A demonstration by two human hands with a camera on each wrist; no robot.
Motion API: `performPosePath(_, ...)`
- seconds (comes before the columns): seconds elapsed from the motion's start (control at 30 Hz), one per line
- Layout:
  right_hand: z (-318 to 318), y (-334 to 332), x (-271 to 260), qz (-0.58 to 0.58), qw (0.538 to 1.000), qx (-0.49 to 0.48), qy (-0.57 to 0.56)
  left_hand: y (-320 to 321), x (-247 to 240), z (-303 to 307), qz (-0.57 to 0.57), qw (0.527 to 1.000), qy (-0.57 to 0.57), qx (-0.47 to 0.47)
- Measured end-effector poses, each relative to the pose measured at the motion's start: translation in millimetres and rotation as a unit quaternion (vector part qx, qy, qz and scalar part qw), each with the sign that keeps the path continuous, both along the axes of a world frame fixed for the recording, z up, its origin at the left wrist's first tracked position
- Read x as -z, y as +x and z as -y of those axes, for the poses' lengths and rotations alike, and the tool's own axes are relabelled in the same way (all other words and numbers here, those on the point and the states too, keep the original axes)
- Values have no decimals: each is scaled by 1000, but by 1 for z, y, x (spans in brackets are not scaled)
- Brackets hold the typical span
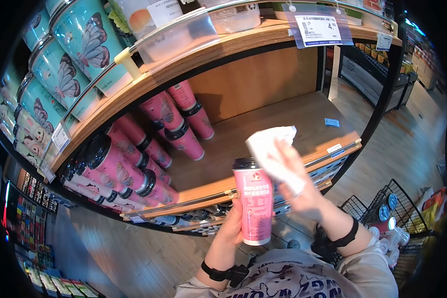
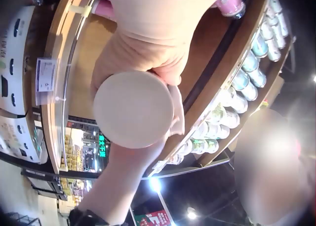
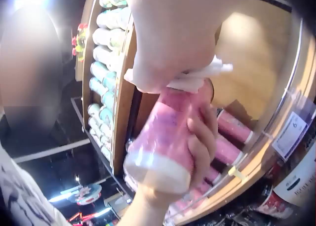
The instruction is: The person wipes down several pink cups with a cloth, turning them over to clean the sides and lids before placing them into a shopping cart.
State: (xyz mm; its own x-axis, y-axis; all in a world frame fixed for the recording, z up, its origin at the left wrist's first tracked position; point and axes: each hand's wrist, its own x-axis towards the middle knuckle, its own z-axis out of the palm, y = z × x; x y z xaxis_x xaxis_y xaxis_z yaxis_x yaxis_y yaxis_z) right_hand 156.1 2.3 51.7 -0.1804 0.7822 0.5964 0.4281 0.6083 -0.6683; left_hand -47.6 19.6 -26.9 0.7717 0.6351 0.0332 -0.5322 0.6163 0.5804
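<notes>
My left hand [image 1: 232, 223] grips a pink milk tea cup [image 1: 257, 208], its black lid upward and printed text facing me. From below, in the left wrist view, the cup's round white base [image 2: 133, 110] hides much of what lies beyond. My right hand [image 1: 299, 186] holds a folded white cloth [image 1: 270, 149] beside the cup's upper part, blurred in the head view. In the right wrist view the cloth [image 3: 197, 79] overlaps the lid end of the cup [image 3: 170, 127], and the left fingers [image 3: 202, 142] curl around its side.
Stacked pink cups [image 1: 119, 164] fill the left part of the wooden shelf [image 1: 253, 129] before me. Teal cups [image 1: 59, 64] and a price sign [image 1: 320, 30] line the shelf above. A small blue tag [image 1: 332, 122] lies at the right. A black wire basket [image 1: 402, 198] with cans stands beside me.
</notes>
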Motion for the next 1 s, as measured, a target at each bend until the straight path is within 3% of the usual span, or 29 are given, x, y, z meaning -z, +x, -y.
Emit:
performPosePath(0.03, 1, -5, -3, 181, 983, 27, 31, 7, -5, 3, -1, 1000, 0, 3)
performPosePath(0.1, 7, -18, 3, 193, 981, -11, 17, 18, -25, 8, -59, 982, -94, -151)
performPosePath(0.13, 11, -23, 8, 205, 977, -53, 3, 11, -10, -3, 162, 968, -191, -36)
performPosePath(0.17, 16, -26, 10, 206, 977, -57, 6, 6, -12, -6, 164, 968, -188, -40)
performPosePath(0.23, 26, -28, 9, 178, 965, -192, -11, -2, -17, -12, 60, 992, -82, -76)
performPosePath(0.37, 26, -19, 13, 225, 916, -327, -51, -12, -13, -17, 104, 981, -141, -83)
performPosePath(0.43, 26, -10, 15, 216, 908, -354, -58, -13, -18, -24, 93, 977, -140, -134)
performPosePath(0.5, 22, 6, 29, -8, 884, -424, -195, -19, -13, -33, 99, 964, -154, -193)
performPosePath(0.53, 22, 26, 51, -122, 849, -372, -355, -20, -20, -32, 127, 951, -199, -199)
performPosePath(0.57, 21, 32, 54, -230, 778, -303, -500, -22, -22, -30, 128, 950, -201, -203)
performPosePath(0.63, 25, 30, 55, -397, 811, -118, -414, -23, -23, -29, 148, 935, -187, -263)
performPosePath(0.7, 26, 11, 42, -367, 898, -41, -241, -19, -22, -28, 139, 926, -179, -301)
performPosePath(0.73, 27, -3, 30, -313, 929, -55, -191, -15, -24, -26, 137, 920, -191, -314)
performPosePath(0.77, 23, -9, 34, -87, 995, -7, -55, -13, -26, -24, 134, 914, -204, -325)
performPosePath(0.8, 18, -14, 41, 146, 985, 43, 85, -10, -26, -22, 132, 915, -205, -320)
performPosePath(0.83, 19, -28, 45, 220, 961, 36, 161, -8, -26, -20, 113, 916, -215, -319)
performPosePath(0.87, 28, -36, 29, 297, 952, -16, 74, -4, -25, -19, 93, 917, -225, -315)
performPosePath(1.0, 26, -41, 51, 255, 959, -87, 83, -8, -30, -10, 106, 948, -177, -243)
